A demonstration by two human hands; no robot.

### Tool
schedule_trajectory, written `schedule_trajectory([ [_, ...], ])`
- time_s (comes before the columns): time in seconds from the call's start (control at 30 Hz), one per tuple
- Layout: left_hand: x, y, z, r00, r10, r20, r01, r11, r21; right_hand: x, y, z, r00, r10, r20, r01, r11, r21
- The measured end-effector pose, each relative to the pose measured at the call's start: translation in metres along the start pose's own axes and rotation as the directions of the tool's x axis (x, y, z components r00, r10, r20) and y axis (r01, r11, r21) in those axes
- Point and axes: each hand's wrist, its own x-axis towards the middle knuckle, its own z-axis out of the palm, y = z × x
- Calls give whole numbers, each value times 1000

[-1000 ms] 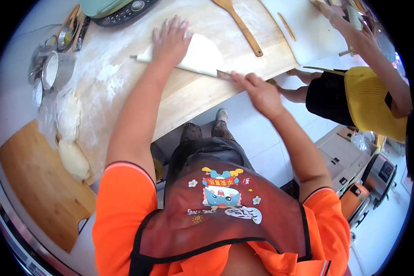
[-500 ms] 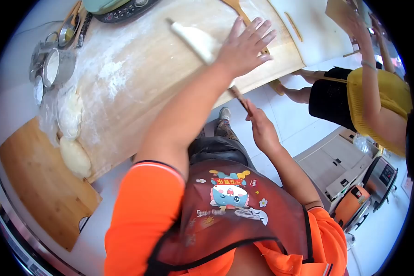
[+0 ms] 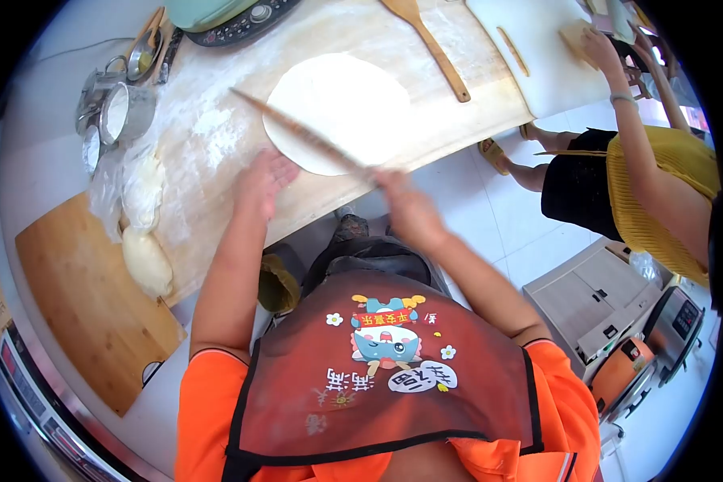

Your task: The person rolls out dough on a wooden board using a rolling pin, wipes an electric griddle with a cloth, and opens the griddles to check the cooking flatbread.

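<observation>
A round, flat sheet of white dough lies on the floured wooden board. Across its lower left part runs a thin rolling pin, slightly blurred, pointing up and to the left. My right hand is closed around the pin's near end at the board's front edge. Beside the dough's lower left edge, my left hand rests low over the board, fingers apart, holding nothing.
Dough lumps, partly under plastic, lie at the left near metal pots. A wooden spatula lies behind the dough. At the right, a person in yellow stands by a white board.
The dough was wrapped around the pin and now lies spread flat. My left hand has come back to the left and nearer to me; my right hand has moved left with the pin.
</observation>
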Motion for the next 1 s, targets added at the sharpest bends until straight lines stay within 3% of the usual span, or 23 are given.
schedule_trajectory([
  [0.03, -6, 7, 7, 997, -37, 64, 23, 977, 213, 6, 32, -18, 962, -186, -202, 164, 979, -119],
  [0.1, -19, 20, 25, 976, -143, 165, 17, 803, 595, 15, 61, -70, 898, -256, -357, 152, 944, -294],
  [0.2, 16, 28, 29, 980, -15, 199, -41, 961, 274, 10, 81, -101, 877, -371, -304, 230, 881, -413],
  [0.27, 21, 55, 64, 931, 324, 171, -281, 931, -233, 8, 85, -100, 866, -404, -296, 260, 868, -423],
  [0.37, 15, 68, 103, 775, 599, 203, -624, 775, 97, 2, 81, -92, 898, -336, -285, 210, 895, -394],
  [0.4, 12, 62, 99, 685, 658, 312, -725, 573, 382, -1, 79, -89, 914, -288, -285, 171, 911, -375],
  [0.47, 0, 37, 78, 529, 618, 581, -701, -67, 710, 1, 77, -92, 910, -290, -296, 183, 922, -341],
  [0.5, -2, 25, 61, 485, 566, 666, -705, -198, 681, 0, 77, -92, 908, -289, -302, 190, 928, -320],
  [0.6, -23, -3, 23, 182, 477, 860, -632, -614, 474, 5, 82, -96, 905, -330, -269, 220, 903, -368],
  [0.7, -17, -19, -15, 217, 449, 867, -692, -556, 461, 7, 87, -95, 902, -370, -221, 257, 874, -412],
  [0.8, -16, -20, -22, 272, 470, 840, -655, -548, 520, 5, 86, -95, 902, -380, -207, 271, 869, -414],
  [1.0, -16, 12, -42, 393, 333, 857, -647, -563, 515, -5, 81, -97, 895, -434, -102, 369, 849, -379],
])
